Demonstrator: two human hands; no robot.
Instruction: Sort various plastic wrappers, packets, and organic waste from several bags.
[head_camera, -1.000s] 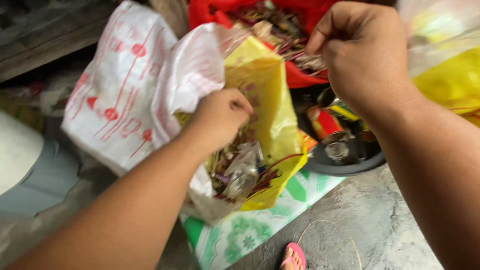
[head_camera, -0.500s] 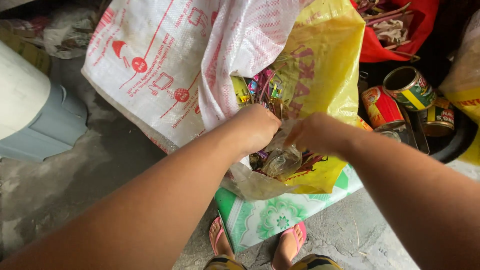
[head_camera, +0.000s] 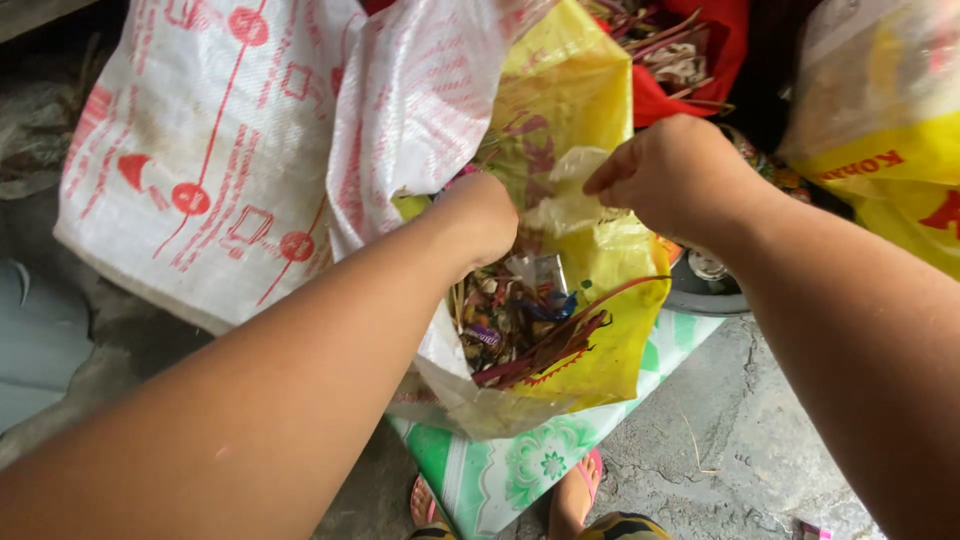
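Note:
A yellow woven sack (head_camera: 585, 90) stands open in front of me, filled with wrappers and mixed scraps (head_camera: 520, 315). My left hand (head_camera: 485, 215) is closed on the sack's near rim, holding the mouth open. My right hand (head_camera: 665, 170) pinches a crumpled clear plastic piece (head_camera: 570, 200) just above the opening. A white sack with red print (head_camera: 260, 150) lies folded against the yellow one on the left.
A red container of scraps (head_camera: 690, 60) sits behind. Another yellow and clear bag (head_camera: 880, 130) is at the right. A dark tray with cans (head_camera: 705, 280) shows under my right wrist. A green patterned sheet (head_camera: 520, 460) and my feet in sandals (head_camera: 580, 490) are on the concrete floor.
My right hand has come out of the sack and risen to the right, now pinching clear plastic. The view has shifted, hiding most of the cans.

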